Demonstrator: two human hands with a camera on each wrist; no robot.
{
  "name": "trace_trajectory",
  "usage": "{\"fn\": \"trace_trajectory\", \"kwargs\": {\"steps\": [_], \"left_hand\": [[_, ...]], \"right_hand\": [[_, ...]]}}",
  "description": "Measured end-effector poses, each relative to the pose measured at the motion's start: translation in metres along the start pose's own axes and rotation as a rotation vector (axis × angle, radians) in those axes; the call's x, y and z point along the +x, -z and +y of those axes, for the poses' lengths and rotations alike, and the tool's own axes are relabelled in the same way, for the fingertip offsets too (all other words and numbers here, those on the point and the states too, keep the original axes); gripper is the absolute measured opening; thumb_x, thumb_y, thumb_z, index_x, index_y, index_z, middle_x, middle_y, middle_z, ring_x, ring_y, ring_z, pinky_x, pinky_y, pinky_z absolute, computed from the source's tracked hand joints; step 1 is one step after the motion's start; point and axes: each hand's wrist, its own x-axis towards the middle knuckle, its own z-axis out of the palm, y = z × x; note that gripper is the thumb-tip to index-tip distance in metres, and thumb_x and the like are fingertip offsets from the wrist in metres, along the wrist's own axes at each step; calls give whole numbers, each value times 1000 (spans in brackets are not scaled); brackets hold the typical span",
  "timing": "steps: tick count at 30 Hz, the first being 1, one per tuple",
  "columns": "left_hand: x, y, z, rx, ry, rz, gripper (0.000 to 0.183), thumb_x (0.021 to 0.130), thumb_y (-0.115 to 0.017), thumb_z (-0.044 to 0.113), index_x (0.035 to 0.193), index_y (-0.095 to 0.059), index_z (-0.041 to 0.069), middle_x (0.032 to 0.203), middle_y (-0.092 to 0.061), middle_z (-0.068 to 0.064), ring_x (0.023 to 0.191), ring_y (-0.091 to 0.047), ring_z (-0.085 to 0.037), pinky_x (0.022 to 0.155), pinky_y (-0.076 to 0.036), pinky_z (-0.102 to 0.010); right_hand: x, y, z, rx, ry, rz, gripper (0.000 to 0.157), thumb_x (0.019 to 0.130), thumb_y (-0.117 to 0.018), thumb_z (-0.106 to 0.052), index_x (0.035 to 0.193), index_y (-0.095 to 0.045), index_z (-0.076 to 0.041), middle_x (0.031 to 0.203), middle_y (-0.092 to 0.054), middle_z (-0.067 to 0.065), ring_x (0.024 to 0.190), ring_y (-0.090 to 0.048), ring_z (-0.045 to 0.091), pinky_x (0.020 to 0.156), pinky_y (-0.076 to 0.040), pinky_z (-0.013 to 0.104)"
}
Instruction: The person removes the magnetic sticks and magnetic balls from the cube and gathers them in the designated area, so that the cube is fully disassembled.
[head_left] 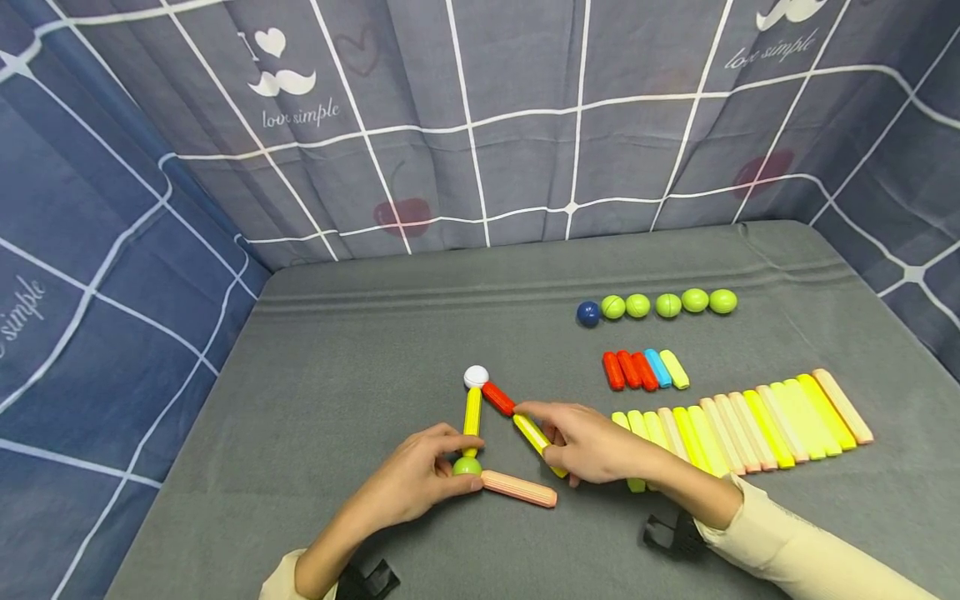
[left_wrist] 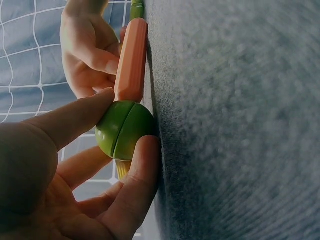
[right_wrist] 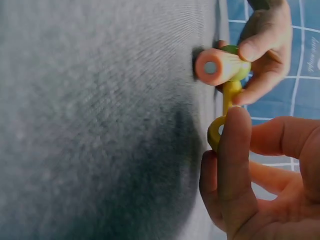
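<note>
My left hand point(head_left: 416, 471) grips a green ball point(left_wrist: 125, 130) between thumb and fingers, low on the cloth. From that ball a yellow stick point(head_left: 472, 417) runs back to a white ball point(head_left: 476, 377), and an orange-pink stick point(head_left: 519, 488) points right with its end against the ball. A short red stick point(head_left: 498, 398) slants from the white ball toward my right hand point(head_left: 592, 440). That hand pinches another yellow stick point(head_left: 534, 435), lined up with the red one, its index fingertip at their joint. In the right wrist view a silvery disc shows in the orange-pink stick's end point(right_wrist: 210, 68).
Behind my right hand lies a long row of yellow and pinkish sticks point(head_left: 738, 429). Farther back are short red, blue and yellow-green sticks point(head_left: 643, 369), then a blue ball point(head_left: 588, 313) beside several green balls point(head_left: 667, 305). Checked curtains point(head_left: 517, 158) surround the grey table point(head_left: 315, 358).
</note>
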Motion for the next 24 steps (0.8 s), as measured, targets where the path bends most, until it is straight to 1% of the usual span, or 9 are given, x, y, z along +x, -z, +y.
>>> {"fn": "trace_trajectory", "kwargs": {"steps": [6,12,15,17,19,20,21,23,24], "left_hand": [[1,-1,1,-3,-8,6,42,85,-80,29,123,-70,14,103,-59,9,72,-58,-5,64,-51,-24],[1,-1,-1,-21,-17,11,43,84,-81,28,123,-70,13,104,-60,8,73,-59,-6,64,-52,-24],[0,-1,-1,-29,-14,12,43,84,-81,28,123,-70,13,103,-59,7,72,-59,-6,63,-51,-24],[1,-1,-1,-31,-8,13,43,84,-81,28,122,-70,13,103,-59,7,71,-58,-5,63,-51,-24],[1,-2,-1,-34,0,10,43,84,-81,28,123,-70,14,103,-59,8,71,-59,-6,63,-51,-24],[1,-2,-1,-35,5,7,43,84,-81,29,123,-70,14,103,-59,9,71,-59,-6,63,-52,-24],[1,-2,-1,-37,8,5,43,84,-81,29,123,-70,14,103,-59,9,71,-59,-6,63,-52,-24],[0,-2,-1,-41,15,2,43,84,-81,29,122,-70,15,103,-59,9,72,-59,-6,64,-52,-24],[0,-2,-1,-44,19,0,42,84,-81,29,122,-70,15,104,-59,9,72,-59,-6,64,-52,-24]], "right_hand": [[-23,16,-2,82,24,64,59,88,-52,6,145,-47,-10,84,-55,5,52,-59,17,49,-54,34],[-57,45,7,133,19,146,55,91,-58,4,144,-47,-9,93,-53,11,74,-56,17,45,-52,35],[-78,60,18,158,17,177,55,94,-60,2,145,-46,-10,97,-53,16,71,-60,18,43,-52,36],[-94,71,27,158,6,207,55,95,-60,2,146,-44,-9,99,-52,18,61,-58,16,42,-50,35],[-110,81,39,84,15,271,55,95,-61,3,146,-44,-7,100,-54,16,62,-59,15,47,-51,31],[-119,87,46,32,9,311,55,94,-61,3,146,-45,-7,100,-56,14,68,-59,13,51,-50,29],[-127,92,52,-35,-10,358,55,94,-63,2,145,-46,-8,100,-58,11,72,-58,12,52,-48,27],[-143,101,65,-94,-63,410,57,93,-63,3,145,-46,-10,99,-58,8,70,-58,12,52,-48,27],[-151,105,71,-151,-92,442,57,92,-65,3,145,-47,-10,98,-60,5,74,-59,11,54,-48,27]]}}
